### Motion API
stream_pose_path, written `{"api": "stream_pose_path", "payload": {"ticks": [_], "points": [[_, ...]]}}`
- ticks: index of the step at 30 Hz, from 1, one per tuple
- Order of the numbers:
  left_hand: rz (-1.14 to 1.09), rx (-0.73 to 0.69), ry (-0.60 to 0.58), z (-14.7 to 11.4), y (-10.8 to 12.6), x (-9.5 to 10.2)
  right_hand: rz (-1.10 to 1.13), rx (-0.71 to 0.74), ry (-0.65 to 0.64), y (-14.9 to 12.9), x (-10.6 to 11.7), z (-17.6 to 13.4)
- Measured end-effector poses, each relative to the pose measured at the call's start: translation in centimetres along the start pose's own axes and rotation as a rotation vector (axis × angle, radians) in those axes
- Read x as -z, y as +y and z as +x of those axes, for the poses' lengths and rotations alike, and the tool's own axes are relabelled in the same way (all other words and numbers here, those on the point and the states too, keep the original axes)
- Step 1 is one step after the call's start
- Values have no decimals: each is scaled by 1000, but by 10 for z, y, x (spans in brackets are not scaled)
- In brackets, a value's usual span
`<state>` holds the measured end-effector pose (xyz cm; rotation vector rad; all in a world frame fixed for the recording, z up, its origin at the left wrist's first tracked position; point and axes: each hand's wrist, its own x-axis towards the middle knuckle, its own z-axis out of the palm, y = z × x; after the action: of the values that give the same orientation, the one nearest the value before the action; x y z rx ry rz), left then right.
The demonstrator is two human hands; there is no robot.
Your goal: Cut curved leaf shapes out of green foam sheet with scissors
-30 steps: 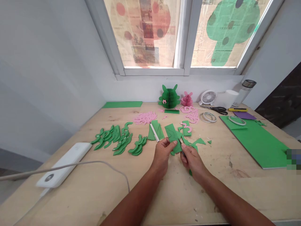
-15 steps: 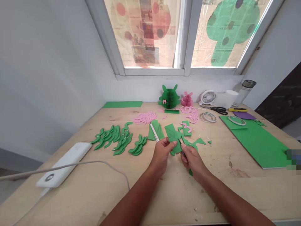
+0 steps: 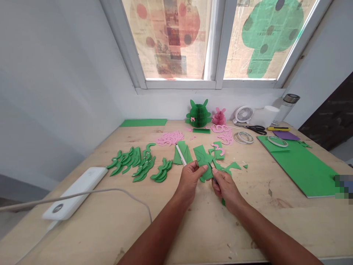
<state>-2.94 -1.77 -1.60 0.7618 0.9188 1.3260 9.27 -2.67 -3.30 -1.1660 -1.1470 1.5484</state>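
My left hand (image 3: 190, 178) pinches a piece of green paper (image 3: 202, 156) between thumb and fingers. Curved drawn lines show on its upper part. Closed round a small pair of scissors, my right hand (image 3: 224, 184) meets the paper's right edge; only the narrow dark blades (image 3: 210, 166) and a bit of handle show. Green offcuts (image 3: 234, 165) lie just beyond the right hand. Past my left hand, a white pen (image 3: 181, 154) rests on more green paper (image 3: 187, 151). Stacks of curved green cut-outs (image 3: 162, 170) spread to the left.
A white power bank (image 3: 75, 191) with a cable (image 3: 118, 190) lies at left. Pink cut-outs (image 3: 170, 138), a green paper figure (image 3: 198, 115) and a pink one (image 3: 219, 116) are farther back. Tape rolls (image 3: 243, 137), black scissors (image 3: 256, 129) and green sheets (image 3: 303, 169) lie at right.
Both hands keep nearly the same place on the green paper and scissors. The view has shifted very slightly; no other movement shows.
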Motion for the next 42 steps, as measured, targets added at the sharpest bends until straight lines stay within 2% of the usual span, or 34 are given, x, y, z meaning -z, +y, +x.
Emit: {"api": "stream_pose_path", "payload": {"ticks": [10, 25, 32, 38, 42], "points": [[20, -13, -9, -1, 0, 0, 39, 9, -13, 2, 1, 1], [4, -8, -29, -1, -1, -1, 0, 31, 37, 0, 0, 0], [-2, -14, 7, 0, 0, 1, 42, 55, -32, -4, 1, -1], [-25, -1, -31, 0, 6, 0, 65, -36, -44, -8, 3, -1], [-46, -5, -21, 0, 10, 0, 62, -32, -79, -9, 4, -1]]}}
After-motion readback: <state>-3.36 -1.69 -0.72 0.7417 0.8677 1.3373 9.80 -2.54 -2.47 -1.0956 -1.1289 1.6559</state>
